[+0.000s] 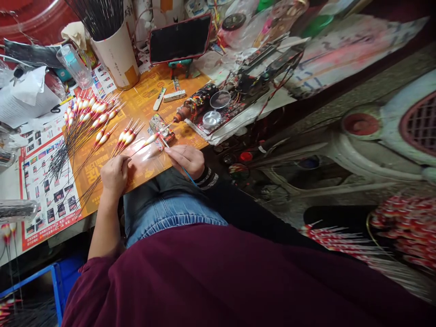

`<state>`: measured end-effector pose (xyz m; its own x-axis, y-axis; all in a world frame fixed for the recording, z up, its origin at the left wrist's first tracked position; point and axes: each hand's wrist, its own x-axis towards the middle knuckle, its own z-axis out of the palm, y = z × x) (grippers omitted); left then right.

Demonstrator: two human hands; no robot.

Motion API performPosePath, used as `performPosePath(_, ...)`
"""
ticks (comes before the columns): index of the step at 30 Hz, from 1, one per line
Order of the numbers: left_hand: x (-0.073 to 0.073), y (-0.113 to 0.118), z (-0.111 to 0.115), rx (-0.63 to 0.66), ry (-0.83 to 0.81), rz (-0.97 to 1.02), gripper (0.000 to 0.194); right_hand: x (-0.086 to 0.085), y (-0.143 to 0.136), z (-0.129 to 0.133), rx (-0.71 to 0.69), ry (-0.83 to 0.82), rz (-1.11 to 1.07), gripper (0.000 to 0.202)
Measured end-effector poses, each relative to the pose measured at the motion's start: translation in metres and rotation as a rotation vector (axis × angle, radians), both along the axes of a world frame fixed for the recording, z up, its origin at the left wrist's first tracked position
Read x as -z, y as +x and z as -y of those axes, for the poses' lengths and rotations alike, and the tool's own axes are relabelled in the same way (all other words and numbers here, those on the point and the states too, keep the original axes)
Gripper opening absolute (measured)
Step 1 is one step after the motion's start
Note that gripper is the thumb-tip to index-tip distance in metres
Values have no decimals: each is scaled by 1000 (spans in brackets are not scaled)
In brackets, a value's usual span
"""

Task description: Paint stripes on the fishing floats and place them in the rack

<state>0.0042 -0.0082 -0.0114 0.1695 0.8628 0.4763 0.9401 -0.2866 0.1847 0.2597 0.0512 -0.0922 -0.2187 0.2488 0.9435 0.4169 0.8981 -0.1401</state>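
Note:
My left hand (115,173) is closed at the table's front edge, pinching the thin dark stem of a fishing float (151,139). The float has a white, yellow and red body and lies at a slant. Its upper tip points to the orange-brown nose of a paint-spattered motor tool (183,113); whether it sits inside cannot be made out. My right hand (188,160) grips a thin brush (188,174) with a blue handle, its pale end close to the float. Under the float's upper part is a paint-smeared block (161,129).
Several finished-looking floats (125,136) lie left, with a larger bunch (90,109) behind. A phone (180,40) stands on a holder at the back beside a white container (117,59) of dark stems. Small clear dishes (211,119) sit right. A fan (415,122) stands far right.

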Motion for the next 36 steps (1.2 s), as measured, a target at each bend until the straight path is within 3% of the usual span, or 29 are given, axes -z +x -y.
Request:
performPosePath(17,0,-2,0,-13,-16,-6,28,4,0,-1,-14,-30,0,56)
performPosePath(23,-4,-6,6,-30,-69,26,25,8,2,-2,10,-26,17,48)
performPosePath(29,-23,-36,36,-96,-277,175,21,6,0,6,-75,-13,-50,48)
performPosePath(36,-49,-90,74,-140,-788,682,21,-3,-39,50,-370,-34,-12,45)
